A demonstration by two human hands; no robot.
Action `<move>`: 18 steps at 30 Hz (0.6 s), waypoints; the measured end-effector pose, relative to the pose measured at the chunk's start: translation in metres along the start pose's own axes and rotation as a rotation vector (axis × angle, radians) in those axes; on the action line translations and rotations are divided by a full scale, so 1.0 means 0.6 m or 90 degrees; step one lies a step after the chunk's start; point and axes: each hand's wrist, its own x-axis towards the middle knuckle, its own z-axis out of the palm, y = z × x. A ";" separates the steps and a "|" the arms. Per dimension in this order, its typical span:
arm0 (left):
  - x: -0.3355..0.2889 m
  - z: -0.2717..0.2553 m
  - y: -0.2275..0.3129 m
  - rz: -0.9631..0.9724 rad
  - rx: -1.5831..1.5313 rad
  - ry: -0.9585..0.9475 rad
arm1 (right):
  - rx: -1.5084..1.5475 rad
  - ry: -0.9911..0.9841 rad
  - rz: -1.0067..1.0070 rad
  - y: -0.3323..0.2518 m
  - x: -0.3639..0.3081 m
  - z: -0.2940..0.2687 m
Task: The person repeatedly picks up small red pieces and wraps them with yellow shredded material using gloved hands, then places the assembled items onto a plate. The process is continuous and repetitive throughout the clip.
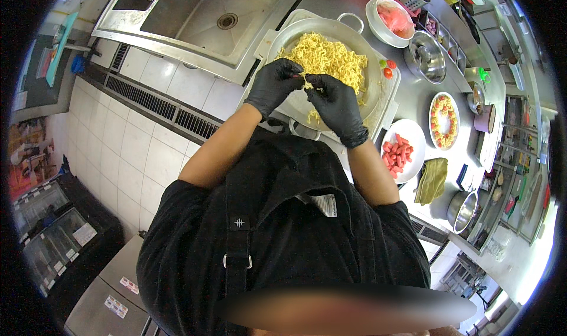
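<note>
Both of my hands wear black gloves and meet over the near part of a wide metal pan [282, 48]. My left hand [273, 88] is closed in a pinch at the end of a small bundle of yellow noodles [307, 83]. A speck of red shows at its fingertips, too small to make out. My right hand [335, 104] pinches the same bundle from the other side. Beyond the fingers lies a big heap of curly yellow noodles [331, 55]. To the right, a white plate [414, 132] carries cut red sausage pieces [398, 156].
The pan rests on a pale tray [387, 103] with small tomatoes [387, 73] at its right. Further right are an oval dish [455, 114] of noodle-wrapped pieces, a steel bowl [434, 70], a white bowl [378, 32] and an olive cloth [432, 181]. A sink [201, 26] adjoins at left.
</note>
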 end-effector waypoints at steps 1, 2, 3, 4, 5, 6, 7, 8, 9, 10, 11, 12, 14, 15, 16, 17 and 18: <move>-0.003 -0.001 0.019 -0.068 -0.130 0.007 | 0.067 0.032 0.007 0.011 -0.005 0.013; -0.003 -0.001 0.022 -0.079 -0.171 0.023 | 0.134 0.062 0.013 0.019 -0.010 0.027; -0.003 0.000 0.023 -0.091 -0.212 0.039 | 0.196 0.069 0.011 0.024 -0.012 0.040; -0.003 -0.001 0.025 -0.103 -0.252 0.054 | 0.243 0.092 0.017 0.026 -0.015 0.051; -0.003 -0.001 0.026 -0.116 -0.302 0.047 | 0.290 0.115 0.024 0.028 -0.017 0.059; -0.003 -0.001 0.027 -0.130 -0.351 0.038 | 0.337 0.139 0.031 0.032 -0.019 0.064; -0.002 -0.001 0.028 -0.143 -0.401 0.031 | 0.337 0.126 0.032 0.033 -0.016 0.061; -0.002 -0.004 0.031 -0.150 -0.423 0.017 | 0.303 0.101 0.053 0.031 -0.015 0.054; -0.001 -0.008 0.036 -0.157 -0.445 0.003 | 0.269 0.077 0.075 0.027 -0.012 0.043; 0.000 -0.011 0.039 -0.164 -0.468 -0.012 | 0.233 0.053 0.096 0.023 -0.011 0.033; 0.001 -0.015 0.039 -0.153 -0.447 -0.029 | 0.221 0.020 0.086 0.033 -0.011 0.024; 0.003 -0.021 0.038 -0.142 -0.426 -0.046 | 0.209 -0.014 0.076 0.050 -0.009 0.014; 0.004 -0.034 0.038 -0.119 -0.360 -0.096 | 0.159 -0.073 0.062 0.070 0.000 -0.006; 0.005 -0.042 0.043 -0.107 -0.313 -0.130 | 0.121 -0.096 0.056 0.077 0.004 -0.016; 0.005 -0.048 0.046 -0.095 -0.265 -0.164 | 0.085 -0.119 0.051 0.083 0.009 -0.025; 0.007 -0.052 0.047 -0.074 -0.245 -0.205 | 0.028 -0.126 0.000 0.084 0.017 -0.034; 0.008 -0.056 0.047 -0.054 -0.224 -0.245 | 0.015 -0.158 -0.007 0.089 0.026 -0.043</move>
